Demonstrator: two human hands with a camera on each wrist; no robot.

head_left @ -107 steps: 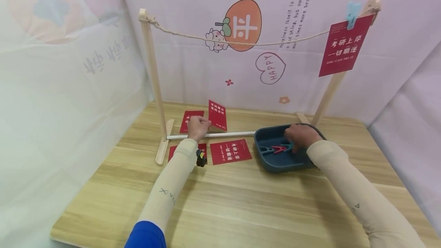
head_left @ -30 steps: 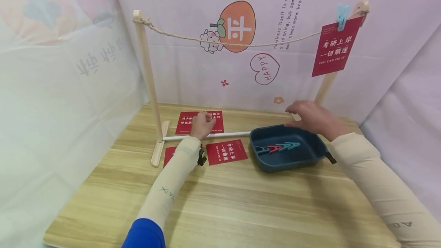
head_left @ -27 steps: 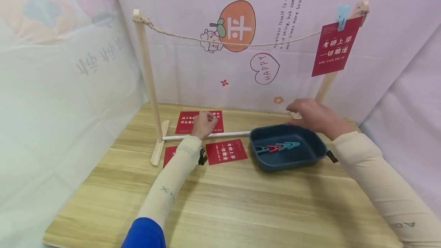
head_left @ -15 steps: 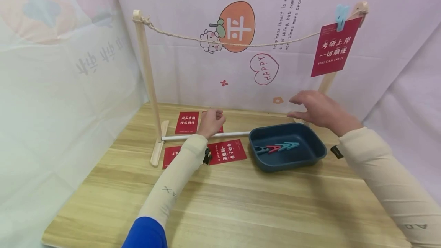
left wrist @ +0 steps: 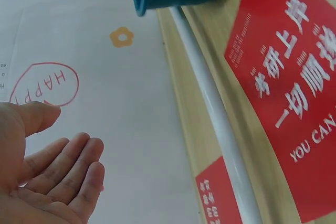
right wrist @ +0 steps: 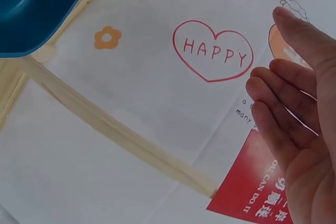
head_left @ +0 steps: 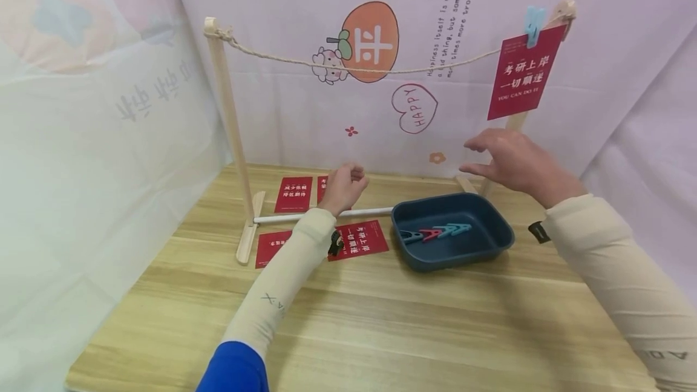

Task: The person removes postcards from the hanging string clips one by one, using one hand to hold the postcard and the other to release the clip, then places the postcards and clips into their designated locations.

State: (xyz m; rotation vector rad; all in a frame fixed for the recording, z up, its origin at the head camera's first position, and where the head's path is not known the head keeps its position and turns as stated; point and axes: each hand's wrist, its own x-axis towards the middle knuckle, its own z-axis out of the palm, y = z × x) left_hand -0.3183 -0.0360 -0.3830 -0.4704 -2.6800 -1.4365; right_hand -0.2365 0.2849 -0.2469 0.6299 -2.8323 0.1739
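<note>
My left hand [head_left: 344,189] hovers over the back row of cards with loosely curled fingers, holding nothing. In the left wrist view, its palm [left wrist: 47,203] is bare. Beneath it, partly covered, lies a red card [head_left: 323,185]; another red card [head_left: 294,195] is to its left. My right hand [head_left: 514,162] is raised behind the blue tray [head_left: 463,259], thumb and fingers apart, with nothing between them. Several clothespins [head_left: 432,234] lie inside that tray. Above the right hand, a light-blue clothespin [head_left: 535,24] fastens a red card [head_left: 523,80] to the rope.
A slack rope [head_left: 381,71] runs between two wooden posts, the left post [head_left: 231,120] standing on a foot. A white rod [head_left: 365,213] crosses low between them. In front lie two more red cards, one at left [head_left: 271,248] and one by the tray [head_left: 365,241].
My left hand has let go of the card it held tilted, which now lies flat, and moved right. The right hand has left the clothespins in the tray and risen.
</note>
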